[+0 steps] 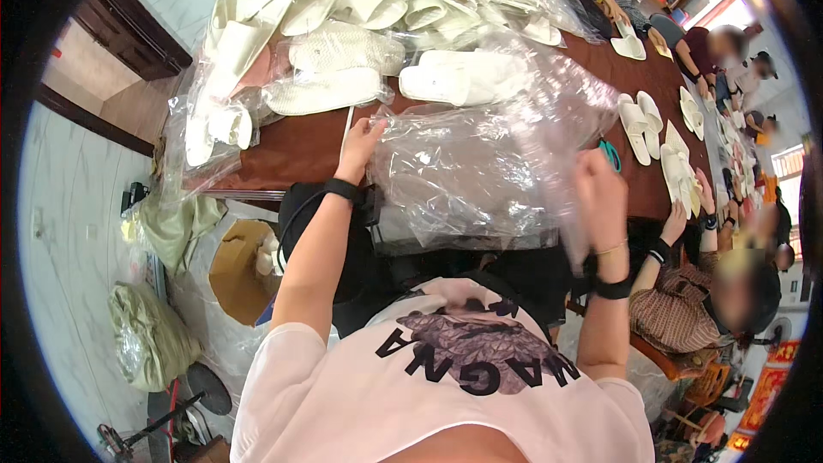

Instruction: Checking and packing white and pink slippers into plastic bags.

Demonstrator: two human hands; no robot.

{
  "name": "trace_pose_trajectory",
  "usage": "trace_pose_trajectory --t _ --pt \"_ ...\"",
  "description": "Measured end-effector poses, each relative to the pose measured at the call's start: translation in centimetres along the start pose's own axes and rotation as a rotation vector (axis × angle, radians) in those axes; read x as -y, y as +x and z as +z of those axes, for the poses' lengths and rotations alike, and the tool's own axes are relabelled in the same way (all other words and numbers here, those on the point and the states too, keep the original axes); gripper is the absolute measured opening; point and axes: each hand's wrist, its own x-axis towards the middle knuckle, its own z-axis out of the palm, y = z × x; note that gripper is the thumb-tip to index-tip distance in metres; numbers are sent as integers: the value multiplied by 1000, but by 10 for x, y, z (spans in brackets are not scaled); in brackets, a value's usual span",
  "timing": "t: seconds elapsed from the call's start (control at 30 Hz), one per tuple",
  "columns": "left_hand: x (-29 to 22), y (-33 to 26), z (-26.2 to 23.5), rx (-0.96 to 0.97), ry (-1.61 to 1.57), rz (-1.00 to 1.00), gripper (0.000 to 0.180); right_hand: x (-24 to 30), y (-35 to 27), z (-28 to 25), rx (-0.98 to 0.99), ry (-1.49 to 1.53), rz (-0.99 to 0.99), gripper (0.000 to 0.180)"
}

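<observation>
A large clear plastic bag point(463, 176) stretches between my hands over the near edge of the red-brown table point(287, 150). My left hand point(360, 150) is closed, pinching the bag's left edge. Partly smeared by motion, my right hand point(600, 197) is closed around its bunched right side, and a crumpled part rises above that hand. Just beyond the bag lie a white slipper sole point(326, 93) and a white slipper point(459, 77), the latter partly under plastic. Teal-handled scissors point(609, 155) lie next to my right hand.
White slippers point(369, 0) are heaped in clear plastic at the back. More slippers point(639, 127) lie to the right, where a co-worker's hands point(675, 221) handle one. Left of me on the floor are a cardboard box point(236, 266) and a green sack point(150, 339).
</observation>
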Motion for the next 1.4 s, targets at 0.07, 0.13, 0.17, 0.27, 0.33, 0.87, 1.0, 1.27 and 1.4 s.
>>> trace_pose_trajectory --t 0.07,0.13,0.17,0.27,0.33,0.87,1.0,1.27,1.4 --pt "21 12 2 -119 270 117 39 5 -19 44 15 -247 -168 14" --pt "55 32 -4 -164 271 47 39 16 -30 87 239 -327 -129 18" --pt "56 35 1 -148 239 41 39 5 -34 111 262 -314 -181 19" --pt "48 32 4 -103 83 29 38 -16 -28 166 302 -286 -239 19" --pt "34 23 6 -74 -41 20 37 -20 -23 183 323 -270 -242 19" --pt "18 -197 20 120 -407 -379 35 -10 5 227 216 -265 -446 44" --pt "36 -208 2 55 -550 -404 22 -25 -3 241 323 -285 -374 54" --pt "18 -201 -4 -199 -208 -206 38 -6 2 231 376 -332 -269 55" --pt "2 -183 0 -48 -214 -315 53 22 -5 227 470 -298 -196 55"
